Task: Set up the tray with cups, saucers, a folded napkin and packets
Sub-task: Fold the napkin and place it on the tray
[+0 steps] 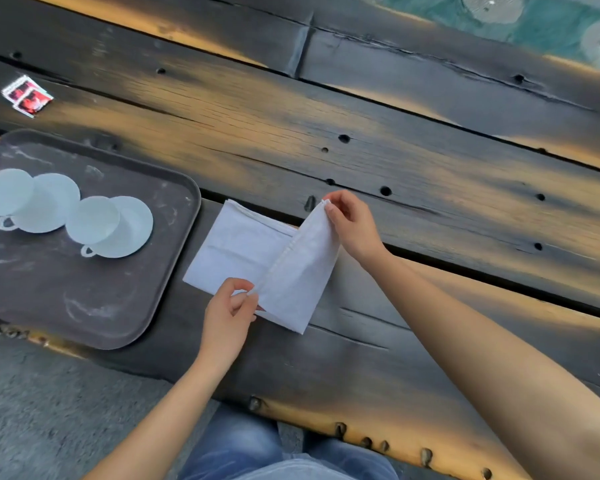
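Left hand (227, 315), knuckles up, pinches the near end of the napkin's (239, 247) raised hem between thumb and curled fingers. Right hand (352, 225), farther from the table's (430, 168) near edge, pinches the hem's far end. Both forearms are bare and cross the near edge.

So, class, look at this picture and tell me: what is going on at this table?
A person is folding a white napkin on the wooden table, just right of the tray. The left hand pinches the near end of the raised flap's edge and the right hand pinches the far end. Two cups already sit on saucers on the tray. The packets lie on the table beyond the tray.
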